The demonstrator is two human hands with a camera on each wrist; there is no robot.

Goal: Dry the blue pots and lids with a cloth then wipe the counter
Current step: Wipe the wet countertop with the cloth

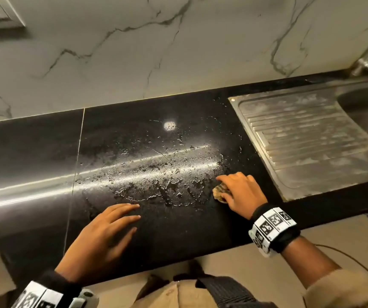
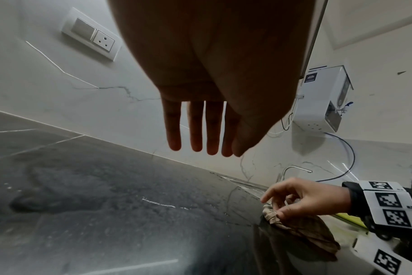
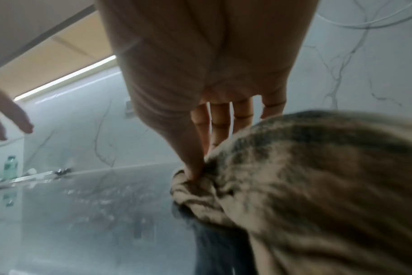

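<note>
Crumpled checked cloth [image 1: 220, 192] under right hand [image 1: 240, 192], wet glossy black counter [image 1: 45, 156]

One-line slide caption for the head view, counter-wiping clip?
Right hand presses a bunched cloth onto the wet black counter; left hand is open beside it.

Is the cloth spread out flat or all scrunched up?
Scrunched up. The right hand holds the cloth bunched into a wad on the wet counter, folds showing under the thumb.
</note>
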